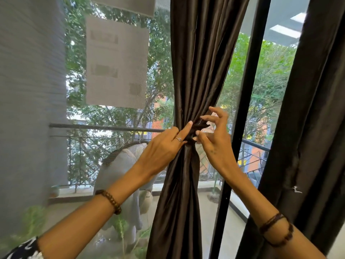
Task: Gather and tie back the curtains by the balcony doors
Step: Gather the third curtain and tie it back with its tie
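A dark brown curtain [196, 62] hangs in the middle of the view, gathered into a narrow waist at about mid-height. A dark tie-back band [200, 126] wraps that waist. My left hand [164, 146] presses against the gathered fabric from the left, forefinger stretched along the band. My right hand [214, 139] is on the right side of the waist, thumb and fingers curled and pinching the band's end. A second dark curtain [308, 118] hangs loose at the right edge.
A black door frame [242, 109] stands between the two curtains. Behind the mesh screen lie the balcony railing [104, 127], a pale garment on a hanger [127, 165], potted plants and trees. A grey wall [31, 90] fills the left.
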